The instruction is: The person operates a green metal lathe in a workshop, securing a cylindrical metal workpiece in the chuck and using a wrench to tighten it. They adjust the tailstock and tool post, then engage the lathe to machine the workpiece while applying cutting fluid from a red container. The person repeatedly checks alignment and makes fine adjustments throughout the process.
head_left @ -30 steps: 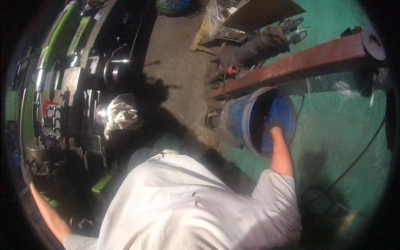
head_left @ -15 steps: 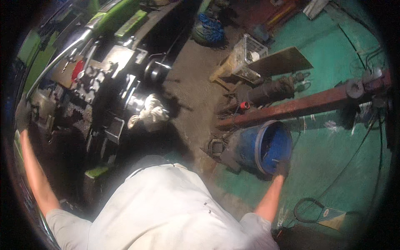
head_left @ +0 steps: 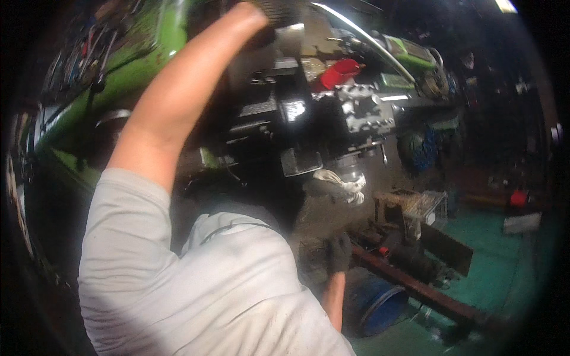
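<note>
My left arm stretches up over a green metalworking machine, which looks like a lathe [head_left: 89, 133]. The dark-gloved left hand [head_left: 270, 19] is at the top, beside the machine's dark metal parts; its fingers blur into them. Low in the middle, my right hand [head_left: 339, 252], also in a dark glove, hangs near a rust-red beam [head_left: 409, 279] and above a blue drum [head_left: 380, 305]. Its fingers are too dark to make out, and I see nothing clearly held. A whitish cloth or glove [head_left: 337, 185] lies over a machine part ahead of that hand.
A red object [head_left: 341, 74] sits on the machine near a toolpost-like metal block [head_left: 365, 110]. A pale hose [head_left: 368, 38] arches above. Right of centre, a crate [head_left: 430, 207] and a brown board [head_left: 445, 246] stand on the floor, with a blue tangled bundle [head_left: 421, 151] farther back.
My view has swung left toward the machine. The left hand has gone from the far left edge to the top middle. The right hand has left the drum's mouth and come forward.
</note>
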Available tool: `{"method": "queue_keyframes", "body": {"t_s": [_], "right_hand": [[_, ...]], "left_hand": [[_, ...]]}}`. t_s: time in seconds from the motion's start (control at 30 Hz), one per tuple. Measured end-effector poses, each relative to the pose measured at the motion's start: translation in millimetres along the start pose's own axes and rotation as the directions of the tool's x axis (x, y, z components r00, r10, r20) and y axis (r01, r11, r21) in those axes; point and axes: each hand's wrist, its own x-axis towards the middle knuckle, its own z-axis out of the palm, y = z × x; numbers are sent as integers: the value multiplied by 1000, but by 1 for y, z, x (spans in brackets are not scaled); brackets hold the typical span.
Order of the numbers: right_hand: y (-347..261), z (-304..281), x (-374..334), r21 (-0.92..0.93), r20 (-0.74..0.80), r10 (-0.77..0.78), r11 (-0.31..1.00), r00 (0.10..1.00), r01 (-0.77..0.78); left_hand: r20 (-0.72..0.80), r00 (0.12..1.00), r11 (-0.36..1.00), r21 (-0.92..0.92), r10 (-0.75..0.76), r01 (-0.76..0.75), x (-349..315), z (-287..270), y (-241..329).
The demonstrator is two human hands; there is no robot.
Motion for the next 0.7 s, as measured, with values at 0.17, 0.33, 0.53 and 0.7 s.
{"method": "queue_keyframes", "body": {"t_s": [0.17, 0.33, 0.53, 0.7], "right_hand": [[-170, 119, 91, -209, 330, -470, 810, 819, 548], [-281, 182, 142, 153, 155, -502, 863, 851, 482], [-259, 244, 228, -108, -94, -613, 789, 784, 605], [-166, 266, 299, -583, 67, -650, 590, 757, 558]], "left_hand": [[9, 997, 995, 55, -80, 80, 1, 15, -8], [-17, 997, 997, -5, -81, 81, -3, 20, -14], [22, 997, 997, 3, -71, 71, 1, 11, -12], [-22, 998, 998, -45, -53, 52, 11, 16, -18]]}}
